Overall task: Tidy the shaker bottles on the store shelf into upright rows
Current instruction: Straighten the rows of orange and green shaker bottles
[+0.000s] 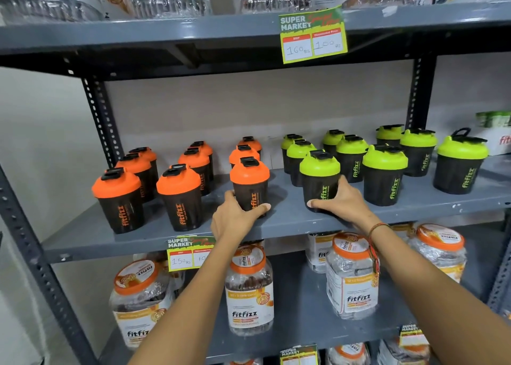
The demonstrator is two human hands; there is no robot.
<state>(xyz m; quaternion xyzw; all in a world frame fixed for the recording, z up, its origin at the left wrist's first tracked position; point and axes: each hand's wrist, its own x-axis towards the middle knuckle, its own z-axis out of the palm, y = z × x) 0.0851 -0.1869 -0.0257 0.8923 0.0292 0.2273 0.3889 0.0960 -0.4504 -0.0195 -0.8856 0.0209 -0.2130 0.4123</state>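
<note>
Black shaker bottles stand upright on the grey middle shelf. Several orange-lidded ones fill the left half in rows, several green-lidded ones the right half. My left hand wraps the base of the front orange-lidded shaker near the shelf's middle. My right hand grips the lower body of the front green-lidded shaker. Both bottles rest on the shelf. One green-lidded shaker stands apart at the far right.
A price tag hangs from the shelf above, another price tag from the middle shelf's front edge. Large clear jars with orange lids fill the shelf below. Perforated steel uprights frame the bay. A white box sits at far right.
</note>
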